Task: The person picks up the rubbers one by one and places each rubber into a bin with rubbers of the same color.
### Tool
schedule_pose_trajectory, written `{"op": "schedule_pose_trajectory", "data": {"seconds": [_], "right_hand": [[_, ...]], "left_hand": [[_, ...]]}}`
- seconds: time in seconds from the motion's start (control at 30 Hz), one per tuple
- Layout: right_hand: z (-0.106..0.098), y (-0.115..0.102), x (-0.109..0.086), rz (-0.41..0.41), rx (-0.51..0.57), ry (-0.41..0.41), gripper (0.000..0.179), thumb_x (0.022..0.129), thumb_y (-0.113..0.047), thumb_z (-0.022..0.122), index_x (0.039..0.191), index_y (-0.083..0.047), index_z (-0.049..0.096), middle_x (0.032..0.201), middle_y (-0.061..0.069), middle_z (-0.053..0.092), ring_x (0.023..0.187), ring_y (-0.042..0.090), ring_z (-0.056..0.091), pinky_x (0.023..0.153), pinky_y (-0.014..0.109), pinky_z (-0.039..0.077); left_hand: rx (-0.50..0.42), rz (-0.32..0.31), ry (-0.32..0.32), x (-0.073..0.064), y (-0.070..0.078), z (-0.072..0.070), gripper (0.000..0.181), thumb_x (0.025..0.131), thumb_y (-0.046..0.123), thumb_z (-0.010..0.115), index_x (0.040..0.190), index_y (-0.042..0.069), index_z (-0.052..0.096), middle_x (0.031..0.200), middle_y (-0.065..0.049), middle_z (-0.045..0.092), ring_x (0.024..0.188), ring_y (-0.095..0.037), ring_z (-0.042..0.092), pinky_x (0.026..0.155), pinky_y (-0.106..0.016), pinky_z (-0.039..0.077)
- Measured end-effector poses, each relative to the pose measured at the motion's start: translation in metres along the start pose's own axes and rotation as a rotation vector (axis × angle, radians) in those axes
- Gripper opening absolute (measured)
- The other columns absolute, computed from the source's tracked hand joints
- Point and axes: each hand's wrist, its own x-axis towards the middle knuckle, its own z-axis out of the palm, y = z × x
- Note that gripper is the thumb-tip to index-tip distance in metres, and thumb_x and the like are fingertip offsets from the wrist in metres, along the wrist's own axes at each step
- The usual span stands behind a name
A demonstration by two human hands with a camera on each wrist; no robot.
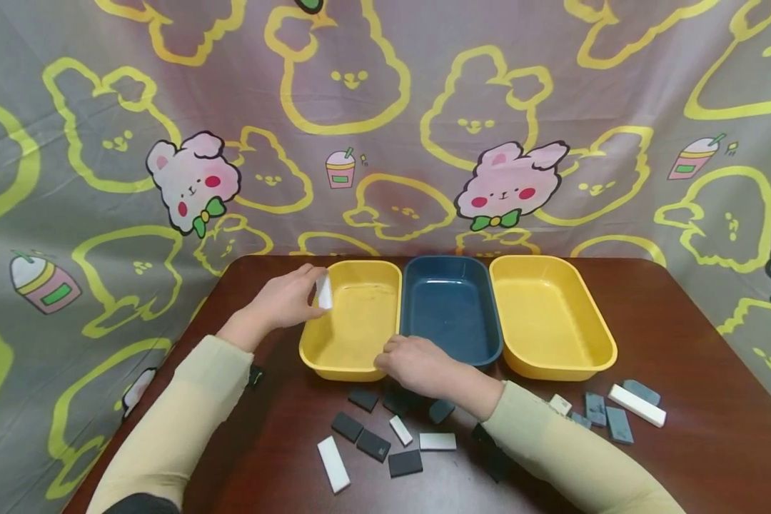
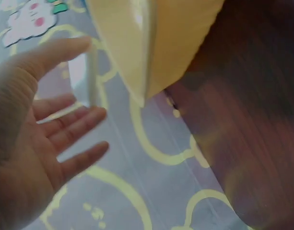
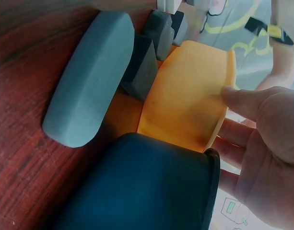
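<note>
My left hand (image 1: 283, 298) pinches a white rectangular block (image 1: 323, 291) between thumb and fingers, above the left side of the left yellow bin (image 1: 360, 332). In the left wrist view, the white block (image 2: 83, 79) stands on end between thumb and fingertips, with the little finger spread apart. My right hand (image 1: 417, 365) holds the front right corner of that same bin. The right wrist view shows the thumb on the outer side of the yellow bin's (image 3: 190, 91) rim and the fingers behind it.
A dark blue bin (image 1: 450, 314) and another yellow bin (image 1: 546, 314) stand to the right. Loose dark blocks (image 1: 405, 463) and white blocks (image 1: 333, 464) lie in front. More grey blocks (image 1: 620, 425) and a long white block (image 1: 637, 405) lie at right. A patterned curtain (image 1: 385, 143) hangs behind.
</note>
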Motion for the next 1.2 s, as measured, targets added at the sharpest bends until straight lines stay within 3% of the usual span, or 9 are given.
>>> {"op": "schedule_pose_trajectory", "data": {"seconds": [0.23, 0.5, 0.73, 0.87, 1.0, 1.2], "right_hand": [[0.0, -0.001, 0.0, 0.024, 0.028, -0.012, 0.008, 0.092, -0.01, 0.065, 0.094, -0.015, 0.071, 0.076, -0.005, 0.055, 0.078, 0.014, 0.051, 0.067, 0.024, 0.043], [0.0, -0.002, 0.0, 0.048, 0.04, -0.032, 0.008, 0.093, -0.011, 0.064, 0.096, -0.015, 0.071, 0.076, -0.005, 0.054, 0.078, 0.014, 0.05, 0.068, 0.024, 0.044], [-0.001, -0.001, -0.001, 0.044, 0.036, -0.018, 0.008, 0.093, -0.011, 0.064, 0.096, -0.015, 0.071, 0.077, -0.005, 0.055, 0.079, 0.014, 0.051, 0.07, 0.024, 0.044], [0.0, -0.001, -0.001, 0.041, 0.038, -0.01, 0.009, 0.093, -0.01, 0.063, 0.095, -0.015, 0.07, 0.076, -0.005, 0.055, 0.079, 0.014, 0.051, 0.068, 0.024, 0.043], [0.001, 0.0, -0.001, 0.038, 0.025, -0.002, 0.009, 0.093, -0.01, 0.063, 0.094, -0.015, 0.07, 0.075, -0.005, 0.054, 0.078, 0.014, 0.051, 0.067, 0.024, 0.043], [0.001, -0.001, -0.002, 0.033, 0.026, 0.008, 0.008, 0.093, -0.01, 0.063, 0.092, -0.015, 0.07, 0.074, -0.005, 0.053, 0.078, 0.014, 0.051, 0.067, 0.023, 0.042]], "left_hand": [[0.032, 0.083, -0.107, 0.035, -0.003, 0.014, 0.075, 0.081, 0.035, 0.077, 0.14, 0.0, 0.047, 0.135, -0.021, 0.052, 0.113, -0.034, 0.056, 0.091, -0.047, 0.045], [0.102, 0.144, -0.214, 0.057, -0.007, 0.043, 0.071, 0.081, 0.036, 0.078, 0.134, -0.002, 0.051, 0.128, -0.019, 0.057, 0.108, -0.032, 0.059, 0.091, -0.044, 0.046], [0.154, 0.122, -0.251, 0.067, -0.006, 0.052, 0.065, 0.083, 0.035, 0.076, 0.131, -0.001, 0.053, 0.125, -0.019, 0.058, 0.111, -0.032, 0.057, 0.092, -0.045, 0.046], [0.141, 0.092, -0.286, 0.073, -0.001, 0.05, 0.035, 0.083, 0.025, 0.072, 0.108, 0.002, 0.06, 0.102, -0.012, 0.062, 0.094, -0.028, 0.059, 0.082, -0.044, 0.048], [0.123, 0.048, -0.345, 0.079, 0.005, 0.048, 0.013, 0.081, 0.01, 0.065, 0.089, 0.006, 0.055, 0.088, -0.009, 0.058, 0.081, -0.025, 0.053, 0.074, -0.041, 0.045], [0.152, 0.033, -0.395, 0.084, 0.008, 0.05, 0.015, 0.08, 0.006, 0.063, 0.092, 0.005, 0.055, 0.093, -0.009, 0.059, 0.084, -0.024, 0.051, 0.077, -0.038, 0.042]]}}
